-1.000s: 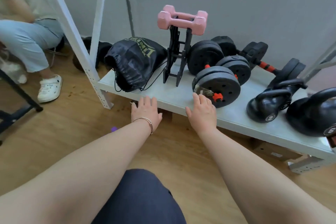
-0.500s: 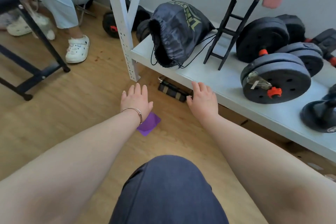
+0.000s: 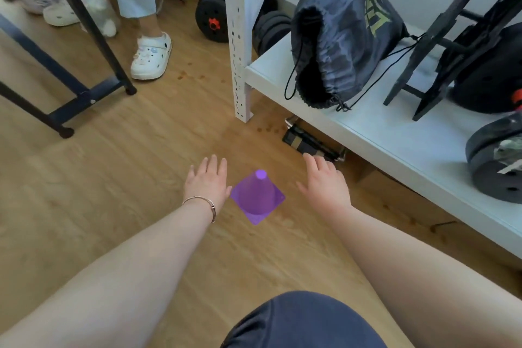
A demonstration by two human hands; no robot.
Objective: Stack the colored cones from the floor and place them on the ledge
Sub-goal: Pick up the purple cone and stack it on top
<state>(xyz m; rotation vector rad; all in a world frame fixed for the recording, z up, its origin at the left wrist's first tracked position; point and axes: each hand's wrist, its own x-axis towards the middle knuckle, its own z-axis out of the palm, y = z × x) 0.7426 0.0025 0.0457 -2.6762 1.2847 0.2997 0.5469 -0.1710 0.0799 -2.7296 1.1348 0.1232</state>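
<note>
A small purple cone (image 3: 257,197) stands upright on the wooden floor, just in front of my knee. My left hand (image 3: 207,180) hovers at its left side, fingers spread, palm down, holding nothing. My right hand (image 3: 324,180) is a little to the cone's right, also open and empty. Neither hand touches the cone. The low white shelf ledge (image 3: 375,133) runs along the right. No other cone is in view.
On the ledge sit a dark drawstring bag (image 3: 339,39), a black rack (image 3: 440,45) and black weight plates (image 3: 497,161). A white shelf post (image 3: 240,37) stands ahead. A small dark box (image 3: 308,141) lies under the ledge. A seated person's legs and white clog (image 3: 152,54) and a black bench frame (image 3: 79,70) are at left.
My view has dropped toward the floor and the whole purple cone has come into sight. My hands have spread apart to either side of it.
</note>
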